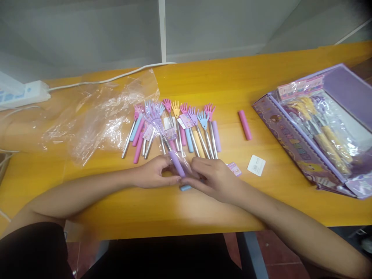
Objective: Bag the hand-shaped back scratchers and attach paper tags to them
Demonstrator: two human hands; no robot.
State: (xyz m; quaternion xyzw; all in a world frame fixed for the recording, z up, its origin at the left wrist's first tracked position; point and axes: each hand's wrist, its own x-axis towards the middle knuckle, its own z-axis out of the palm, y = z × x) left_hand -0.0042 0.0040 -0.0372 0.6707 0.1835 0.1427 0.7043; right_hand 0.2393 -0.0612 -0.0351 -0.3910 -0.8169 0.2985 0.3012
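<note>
Between my two hands is a purple back scratcher (176, 163) with a hand-shaped head and a metal rod, inside a clear plastic sleeve. My left hand (152, 172) grips it by the handle, thumb below. Closed at the handle's lower end, my right hand (215, 179) pinches the sleeve's plastic. Behind them several back scratchers lie in a row, among them a blue one (204, 121) and a yellow one (175, 108). Loose coloured handle sleeves lie among the rods. A blue piece (185, 187) shows partly under my right hand.
On the right, a purple display box (296, 141) contains bagged yellow-handled back scratchers (329, 143). A pink tube (245, 124) and a white card (256, 165) lie left of it. Crumpled clear bags (113, 120) spread across the left, near a power strip (26, 95) and its white cable.
</note>
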